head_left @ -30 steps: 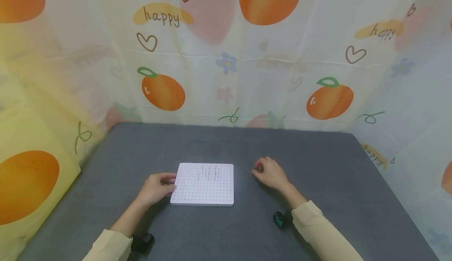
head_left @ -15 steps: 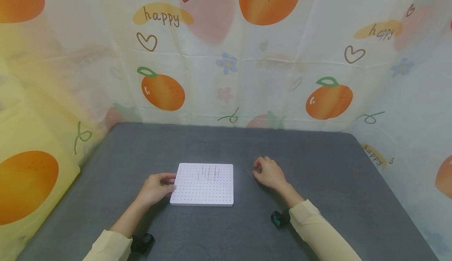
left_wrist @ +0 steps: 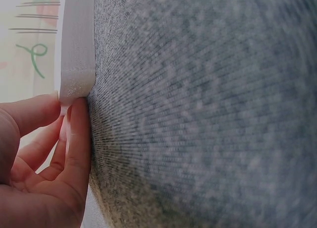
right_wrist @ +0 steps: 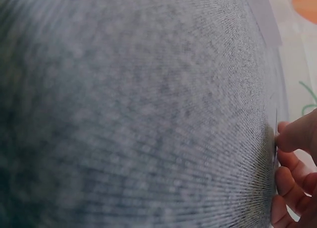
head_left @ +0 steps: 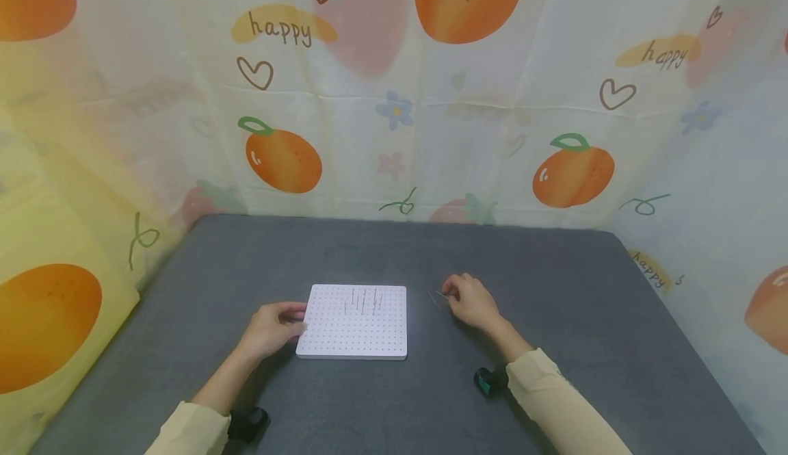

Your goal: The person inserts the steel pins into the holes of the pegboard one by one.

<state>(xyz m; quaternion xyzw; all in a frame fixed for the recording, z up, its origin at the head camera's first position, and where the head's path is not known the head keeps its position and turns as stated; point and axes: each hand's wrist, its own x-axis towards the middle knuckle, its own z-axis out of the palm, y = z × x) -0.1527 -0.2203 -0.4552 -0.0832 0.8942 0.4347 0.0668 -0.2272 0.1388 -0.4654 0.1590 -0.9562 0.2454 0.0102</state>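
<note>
A white pegboard [head_left: 351, 339] with rows of small holes lies on the table, and several thin needles [head_left: 363, 302] stand upright in its far half. My left hand [head_left: 271, 328] holds the board's left edge. In the left wrist view, its thumb [left_wrist: 37, 111] and fingers pinch the corner. Right of the board, my right hand [head_left: 473, 301] is low over the table, pinching a thin needle [head_left: 441, 295] that points left from its fingertips. Another thin needle [head_left: 431, 295] lies slanted on the table beside it. In the right wrist view, the thumb [right_wrist: 297, 134] and curled fingers are close to the tabletop.
The dark grey table [head_left: 382, 407] reaches back to a white curtain [head_left: 468, 133] printed with oranges and hearts. A yellow-tinted sheet of it [head_left: 55, 222] hangs along the left side. Each wrist carries a small black camera.
The right fingers have picked up a needle, which now sticks out leftward from the fingertips, apart from the one lying on the table. The left hand and pegboard have stayed put.
</note>
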